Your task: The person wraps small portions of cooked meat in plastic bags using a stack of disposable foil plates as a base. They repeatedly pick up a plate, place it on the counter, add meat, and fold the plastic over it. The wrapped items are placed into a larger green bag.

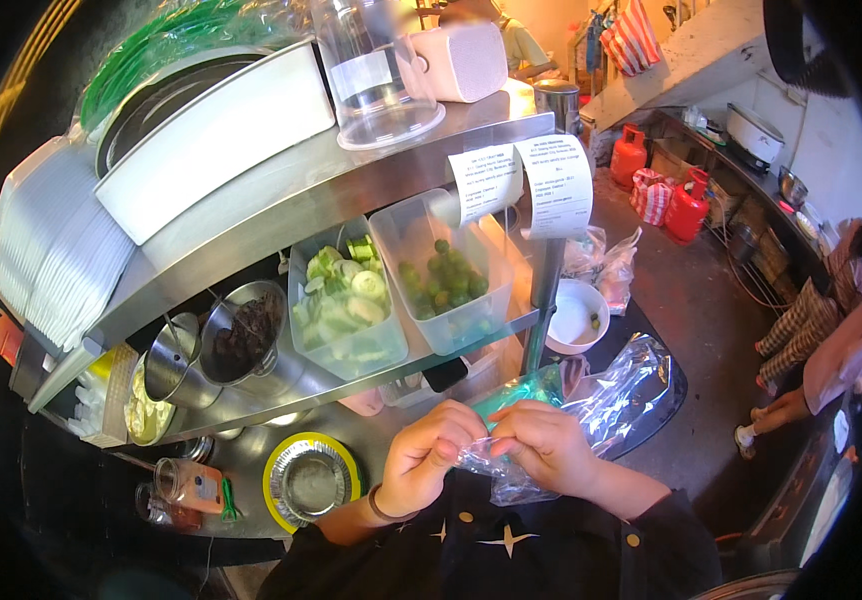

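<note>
My left hand (pixel 435 450) and my right hand (pixel 543 446) meet in front of my chest. Both pinch a crumpled clear plastic bag (pixel 510 480), whose loose part hangs below the right hand. Just beyond the hands, a green translucent plastic bag (pixel 528 390) lies partly hidden behind the fingers. To its right spreads a larger sheet of clear plastic wrapping (pixel 618 397). Left of my left hand, a foil tray (pixel 309 480) sits on a yellow-rimmed plate (pixel 270 480) on the steel counter.
A steel shelf holds a tub of sliced vegetables (pixel 348 307), a tub of green citrus fruits (pixel 446 285) and metal pots (pixel 243 330). Printed slips (pixel 558 187) hang from the upper shelf's edge. A white bowl (pixel 577 319) stands beyond the post. Red gas cylinders (pixel 686 206) and people (pixel 813 337) are at right.
</note>
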Available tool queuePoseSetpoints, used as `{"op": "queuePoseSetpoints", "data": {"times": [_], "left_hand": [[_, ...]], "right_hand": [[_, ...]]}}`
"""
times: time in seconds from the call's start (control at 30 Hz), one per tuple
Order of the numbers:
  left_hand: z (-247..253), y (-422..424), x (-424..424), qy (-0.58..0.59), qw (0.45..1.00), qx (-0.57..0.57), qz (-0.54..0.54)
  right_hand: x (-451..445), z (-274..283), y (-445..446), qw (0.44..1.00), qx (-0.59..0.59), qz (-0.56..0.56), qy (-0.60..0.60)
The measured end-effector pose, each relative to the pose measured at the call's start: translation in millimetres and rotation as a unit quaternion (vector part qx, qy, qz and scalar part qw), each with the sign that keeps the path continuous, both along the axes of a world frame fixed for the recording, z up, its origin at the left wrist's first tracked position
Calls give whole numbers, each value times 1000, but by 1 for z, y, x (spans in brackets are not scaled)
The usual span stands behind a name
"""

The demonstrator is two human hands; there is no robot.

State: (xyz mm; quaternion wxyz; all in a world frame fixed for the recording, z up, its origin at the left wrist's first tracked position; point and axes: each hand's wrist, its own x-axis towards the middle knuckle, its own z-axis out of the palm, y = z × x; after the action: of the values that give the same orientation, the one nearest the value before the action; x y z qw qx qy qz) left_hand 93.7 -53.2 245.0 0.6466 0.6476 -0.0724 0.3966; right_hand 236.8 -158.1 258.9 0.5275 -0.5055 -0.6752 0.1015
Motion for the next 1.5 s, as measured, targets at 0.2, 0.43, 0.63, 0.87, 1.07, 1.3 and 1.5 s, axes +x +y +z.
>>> {"op": "queuePoseSetpoints", "data": {"times": [0.2,0.43,0.63,0.87,1.07,1.3,1.5], "left_hand": [[6,2,-10,20,995,-40,-93],[20,-5,4,183,967,105,141],[-1,5,-1,145,985,47,86],[-11,10,-9,80,989,15,121],[-10,8,-7,11,989,-126,-83],[-1,11,-14,232,941,-145,-200],[-8,28,-23,133,951,-191,-205]], "right_hand": [[14,-14,5,988,24,-149,8],[1,-13,2,985,70,-150,-45],[1,-13,-10,991,-77,-100,38],[-1,-12,0,993,52,-86,-61],[-6,-14,0,999,16,-30,19],[6,-25,-16,843,-65,198,495],[37,-4,-31,808,-366,308,344]]}}
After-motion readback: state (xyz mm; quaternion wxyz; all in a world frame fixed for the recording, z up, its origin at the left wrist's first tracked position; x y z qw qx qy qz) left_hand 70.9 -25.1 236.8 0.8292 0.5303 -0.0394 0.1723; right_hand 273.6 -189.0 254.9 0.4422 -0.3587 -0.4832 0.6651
